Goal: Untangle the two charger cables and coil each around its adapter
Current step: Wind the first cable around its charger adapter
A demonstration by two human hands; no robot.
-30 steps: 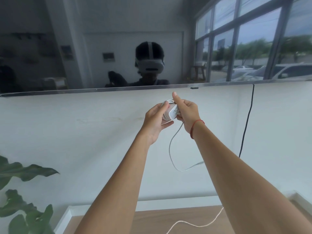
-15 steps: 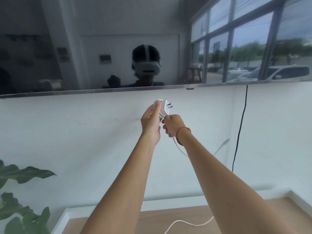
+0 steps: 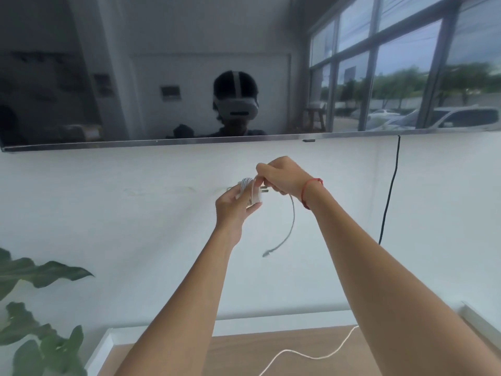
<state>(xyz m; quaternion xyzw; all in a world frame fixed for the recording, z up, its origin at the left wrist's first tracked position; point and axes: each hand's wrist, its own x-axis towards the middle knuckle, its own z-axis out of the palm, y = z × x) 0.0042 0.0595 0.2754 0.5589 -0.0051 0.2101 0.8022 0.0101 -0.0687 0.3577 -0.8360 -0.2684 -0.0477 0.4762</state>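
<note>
I hold a white charger adapter (image 3: 253,195) up in front of the wall, its prongs pointing right. My left hand (image 3: 233,206) grips it from below and the left. Several turns of white cable (image 3: 246,183) are wound around it. My right hand (image 3: 282,176) pinches the cable just above the adapter. A short free tail of cable (image 3: 291,226) hangs down from the right hand and ends in a small connector (image 3: 267,252). A second white cable (image 3: 311,355) lies on the wooden surface (image 3: 235,354) at the bottom.
A wall-mounted dark screen (image 3: 81,77) spans the top, reflecting the room. A black cord (image 3: 390,191) hangs down the white wall at the right. Green plant leaves (image 3: 35,308) fill the lower left corner.
My right hand has swung from below the adapter to above it, carrying the cable over. The hanging tail has grown shorter and its connector end now shows.
</note>
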